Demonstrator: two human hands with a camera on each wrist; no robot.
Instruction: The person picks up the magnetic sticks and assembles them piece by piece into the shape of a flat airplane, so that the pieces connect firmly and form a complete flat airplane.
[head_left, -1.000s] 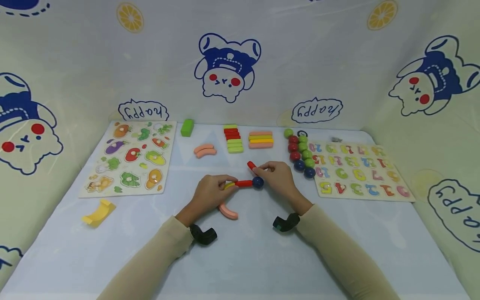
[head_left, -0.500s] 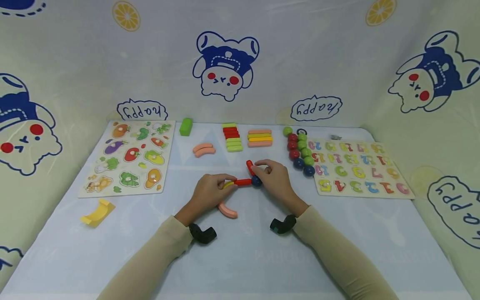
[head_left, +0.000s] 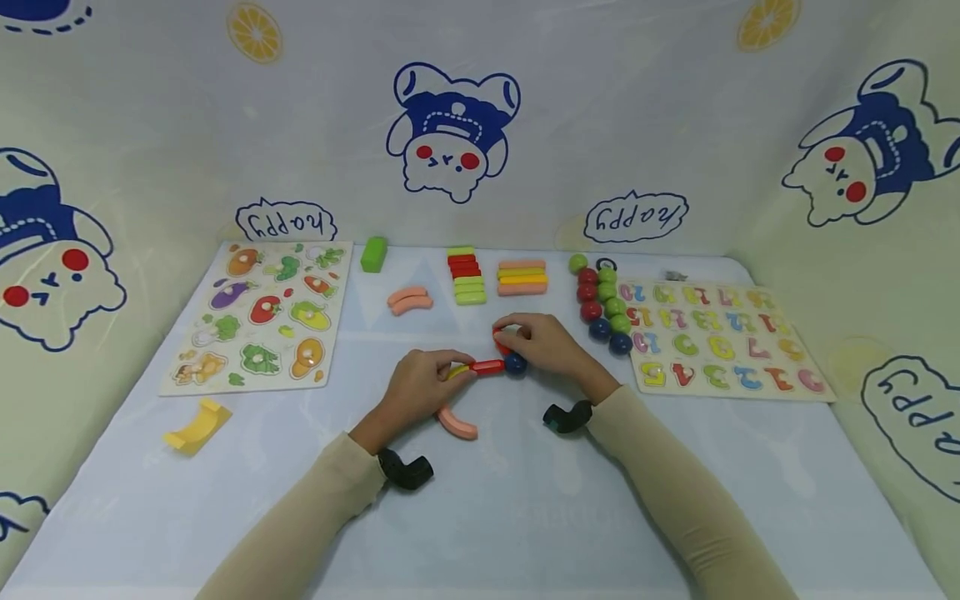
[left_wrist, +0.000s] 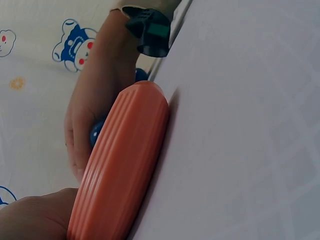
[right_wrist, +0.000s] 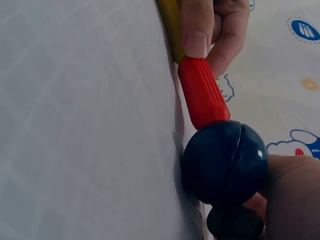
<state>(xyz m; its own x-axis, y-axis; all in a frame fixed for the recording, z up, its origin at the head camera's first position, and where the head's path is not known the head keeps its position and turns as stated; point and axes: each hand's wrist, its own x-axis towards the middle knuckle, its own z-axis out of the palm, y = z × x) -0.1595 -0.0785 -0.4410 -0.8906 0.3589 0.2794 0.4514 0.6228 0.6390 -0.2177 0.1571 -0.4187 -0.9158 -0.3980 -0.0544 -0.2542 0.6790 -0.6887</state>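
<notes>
On the table in the head view lies a chain: a yellow curved piece (head_left: 457, 369), a red stick (head_left: 487, 366) and a dark blue ball (head_left: 514, 364). My left hand (head_left: 427, 382) pinches the yellow piece where it meets the red stick (right_wrist: 202, 95). My right hand (head_left: 546, 343) grips a second red stick (head_left: 500, 337) just above the blue ball (right_wrist: 225, 162), fingers curled over it. A salmon ridged curved piece (head_left: 456, 423) lies by my left wrist and fills the left wrist view (left_wrist: 122, 165).
A vegetable puzzle board (head_left: 258, 312) lies at the left, a number puzzle board (head_left: 720, 342) at the right. Near the back are a green block (head_left: 373, 253), two salmon curves (head_left: 409, 301), stacked sticks (head_left: 467, 279) and a row of balls (head_left: 603, 304). A yellow curved block (head_left: 197, 425) sits front left.
My right hand has drawn the second red stick down toward the blue ball and closed further over it. My left hand has kept its hold on the chain.
</notes>
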